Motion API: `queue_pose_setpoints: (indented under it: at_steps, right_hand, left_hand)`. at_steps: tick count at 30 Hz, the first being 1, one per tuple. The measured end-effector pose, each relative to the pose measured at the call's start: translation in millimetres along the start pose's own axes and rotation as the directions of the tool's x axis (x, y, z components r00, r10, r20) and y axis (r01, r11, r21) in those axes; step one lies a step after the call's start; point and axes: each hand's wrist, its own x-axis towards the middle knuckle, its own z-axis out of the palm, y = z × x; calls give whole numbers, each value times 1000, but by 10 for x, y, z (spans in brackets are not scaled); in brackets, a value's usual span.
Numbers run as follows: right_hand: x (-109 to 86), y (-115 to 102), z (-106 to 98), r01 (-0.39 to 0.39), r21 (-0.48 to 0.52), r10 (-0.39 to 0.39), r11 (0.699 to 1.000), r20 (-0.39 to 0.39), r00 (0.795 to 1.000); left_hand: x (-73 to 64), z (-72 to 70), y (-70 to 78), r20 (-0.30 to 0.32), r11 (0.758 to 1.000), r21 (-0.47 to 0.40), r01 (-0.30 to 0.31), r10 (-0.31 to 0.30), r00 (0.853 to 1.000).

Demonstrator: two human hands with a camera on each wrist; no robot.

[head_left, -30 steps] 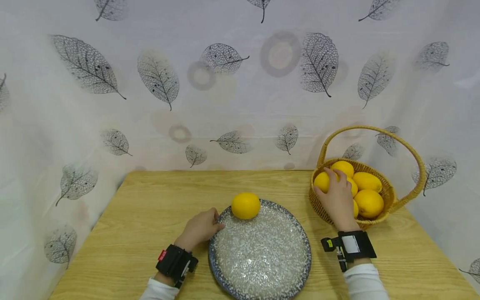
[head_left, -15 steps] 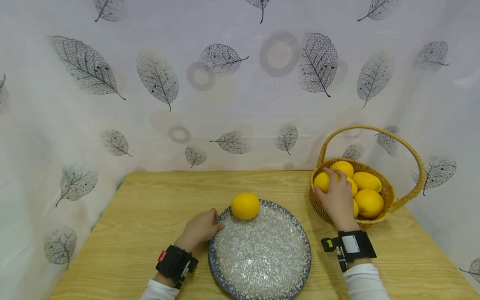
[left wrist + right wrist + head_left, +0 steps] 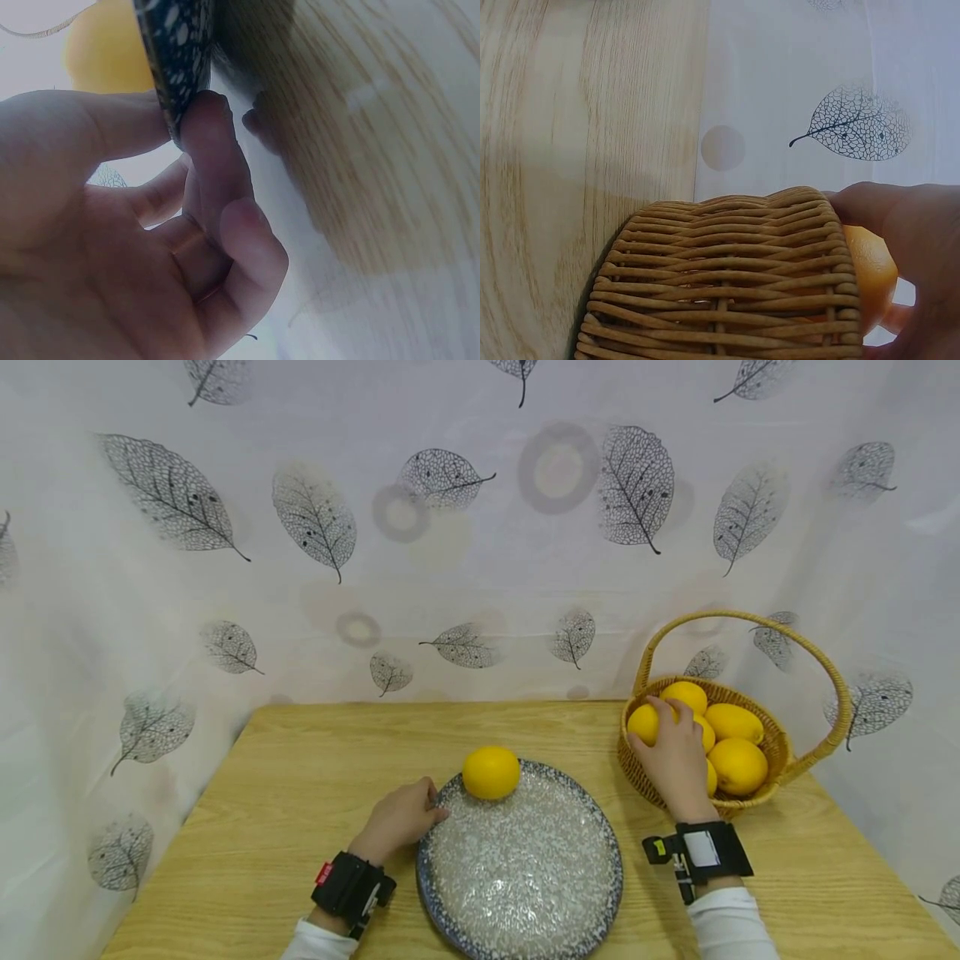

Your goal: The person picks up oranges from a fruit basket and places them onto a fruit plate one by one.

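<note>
In the head view my left hand (image 3: 401, 814) pinches the left rim of a round speckled grey plate (image 3: 525, 860) with a dark blue edge. The left wrist view shows the thumb on one face of the rim and curled fingers (image 3: 214, 157) against the other. One yellow lemon (image 3: 491, 772) sits at the plate's far left edge. My right hand (image 3: 678, 764) reaches into a wicker basket (image 3: 782, 764), its thumb and fingers curled around a lemon (image 3: 643, 723) at the basket's left side. From the right wrist, the woven wall (image 3: 727, 277) hides part of that lemon.
Several more lemons (image 3: 738, 767) lie in the basket, whose tall arched handle (image 3: 843, 718) rises on the right. Plate and basket stand on a wooden table (image 3: 322, 743). A pale leaf-printed curtain (image 3: 480, 568) hangs behind and at the sides.
</note>
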Motion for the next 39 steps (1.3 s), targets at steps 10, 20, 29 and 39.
queue_pose_setpoints:
  at_steps: [10,20,29,39]
  right_hand:
    - [-5,1,5,9,2,-9,1000,-10,1000]
    - [10,-4,-9,3,13,-3,1000,5,1000]
    - [3,21,-7,11,23,-11,1000,6,1000]
    - [-8,33,-14,15,42,-14,999,-19,1000]
  left_hand:
    - [9,8,-13,-2,1000,-2,-4,4,1000]
    - [-8,-10,2,-5,1000,0,-12,12,1000]
    - [-32,-27,10,0,1000,-1,-16,16,1000]
    - [-15,-12,-10,-4,1000,2,-20,20,1000]
